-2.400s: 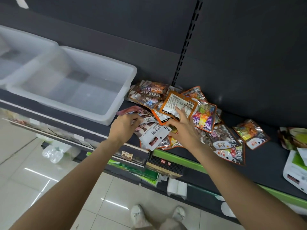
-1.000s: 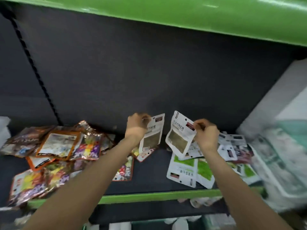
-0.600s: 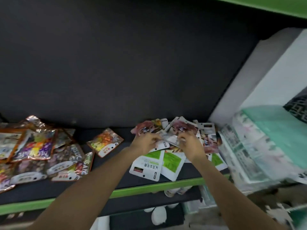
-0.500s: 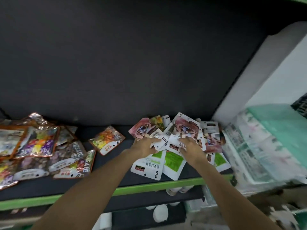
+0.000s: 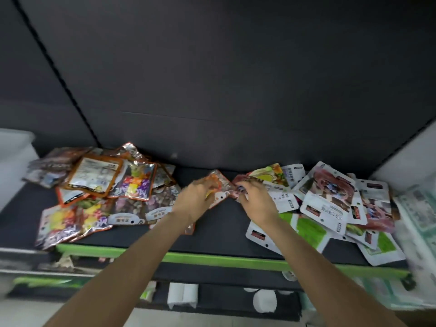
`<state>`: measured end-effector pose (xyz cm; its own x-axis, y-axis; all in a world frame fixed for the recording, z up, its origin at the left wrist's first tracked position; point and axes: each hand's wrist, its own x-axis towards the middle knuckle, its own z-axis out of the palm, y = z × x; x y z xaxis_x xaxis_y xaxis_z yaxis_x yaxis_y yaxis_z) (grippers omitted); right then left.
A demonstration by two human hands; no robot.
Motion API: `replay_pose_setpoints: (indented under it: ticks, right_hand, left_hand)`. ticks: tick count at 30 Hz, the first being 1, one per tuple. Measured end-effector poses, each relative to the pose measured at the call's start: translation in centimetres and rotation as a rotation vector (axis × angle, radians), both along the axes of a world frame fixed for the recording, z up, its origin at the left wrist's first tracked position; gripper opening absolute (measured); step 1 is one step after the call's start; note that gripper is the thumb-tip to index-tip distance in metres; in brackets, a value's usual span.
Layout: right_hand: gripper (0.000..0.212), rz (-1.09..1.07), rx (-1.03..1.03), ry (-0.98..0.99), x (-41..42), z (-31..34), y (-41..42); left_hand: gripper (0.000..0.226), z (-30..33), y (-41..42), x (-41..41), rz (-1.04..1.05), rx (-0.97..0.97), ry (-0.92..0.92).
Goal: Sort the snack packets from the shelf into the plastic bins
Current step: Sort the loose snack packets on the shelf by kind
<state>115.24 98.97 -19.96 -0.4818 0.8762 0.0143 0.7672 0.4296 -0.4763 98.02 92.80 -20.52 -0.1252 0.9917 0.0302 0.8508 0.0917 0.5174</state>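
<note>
Both hands meet over the middle of the dark shelf (image 5: 212,234), between two heaps of snack packets. The left hand (image 5: 193,199) has its fingers curled on an orange-edged foil packet (image 5: 218,185), lifting it off the shelf board; its grip is narrow, closed on that packet. The right hand (image 5: 256,201) lies just beside it, fingers bent down onto a reddish packet (image 5: 238,182) at the near edge of the right heap, though blur hides whether it pinches or only presses, so I cannot tell its grip. The left heap (image 5: 106,185) holds shiny, colourful foil packets, overlapping. The right heap (image 5: 330,204) holds mostly white packets with green or pink panels. A green strip (image 5: 224,258) runs along the shelf's front edge. At the far left edge, part of a pale plastic bin (image 5: 14,156) shows.
</note>
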Motion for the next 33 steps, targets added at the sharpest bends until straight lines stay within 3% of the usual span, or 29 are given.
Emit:
replay_pose_setpoints:
  ticks: [4, 9, 16, 22, 25, 28, 30, 33]
  right_hand:
    - [0.045, 0.039, -0.098, -0.053, -6.3, -2.7, -1.6]
    - [0.075, -0.037, -0.373, -0.215, -11.5, -5.3, -2.8]
    - [0.082, 0.036, -0.233, -0.207, -16.8, -6.1, -6.0]
    - [0.096, -0.018, -0.261, -0.291, -16.9, -5.8, -4.7]
    - [0.089, 0.056, -0.366, -0.286, -16.3, -5.6, -3.9]
    - [0.06, 0.072, -0.186, -0.291, -14.8, -5.4, -2.6]
    - [0.047, -0.053, -0.03, -0.25, -13.3, -5.6, -1.4]
    - [0.054, -0.17, -0.062, -0.441, -10.4, -6.3, -0.1]
  left_hand:
    - [0.038, -1.1, -3.0, -7.2, 0.051, -0.048, 0.21]
    - [0.072, -2.5, -5.6, -15.0, 0.06, -0.171, 0.339]
    - [0.091, -2.9, -7.6, -21.2, 0.115, -0.189, 0.418]
    - [0.083, -2.8, -6.8, -22.7, 0.092, -0.166, 0.463]
    - [0.081, -2.8, -6.6, -22.8, 0.103, -0.195, 0.439]
    - [0.087, -2.0, -6.0, -21.4, 0.093, -0.174, 0.403]
    - [0.086, -1.5, -5.0, -19.3, 0.001, -0.119, 0.403]
    - [0.079, -1.2, -2.2, -15.1, -0.158, -0.063, 0.349]
